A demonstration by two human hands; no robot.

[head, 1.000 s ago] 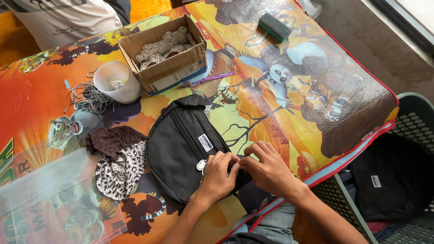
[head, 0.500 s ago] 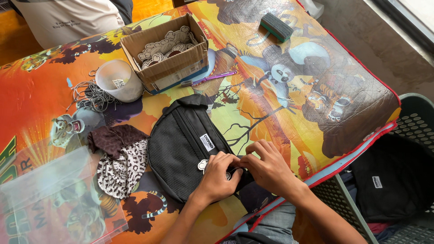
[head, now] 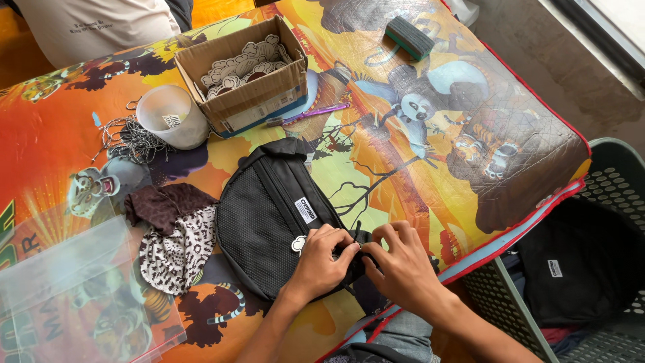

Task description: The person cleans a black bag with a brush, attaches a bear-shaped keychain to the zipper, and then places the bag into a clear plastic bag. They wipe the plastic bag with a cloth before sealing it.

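My left hand [head: 321, 263] and my right hand [head: 402, 263] meet at the near edge of the black waist bag [head: 272, 222], which lies flat on the table covered by a bright cartoon-print cloth [head: 376, 134]. Both hands are curled narrow, fingertips pinched on a small part at the bag's end; a round white tag [head: 298, 245] sits just beside my left fingers. What exactly the fingertips pinch I cannot tell, since they cover it. The bag's mesh front panel faces up, with a small white label sewn near its middle.

Just to the left of the bag lies a heap of fabric pieces [head: 173, 235], one dark brown, one spotted white and black. Beyond that, at the table's left edge, lie clear plastic bags [head: 74, 282]. Farther from me stands an open cardboard box [head: 245, 74] filled with white cut-out pieces, and beside it a white cup [head: 171, 117] with a tangle of thin ball chains [head: 131, 138] next to it. A purple pen [head: 312, 114] lies near the box, and a dark block eraser [head: 410, 37] rests at the far side. To my right, off the table, a green plastic crate [head: 605, 188] holds another black bag [head: 571, 269].
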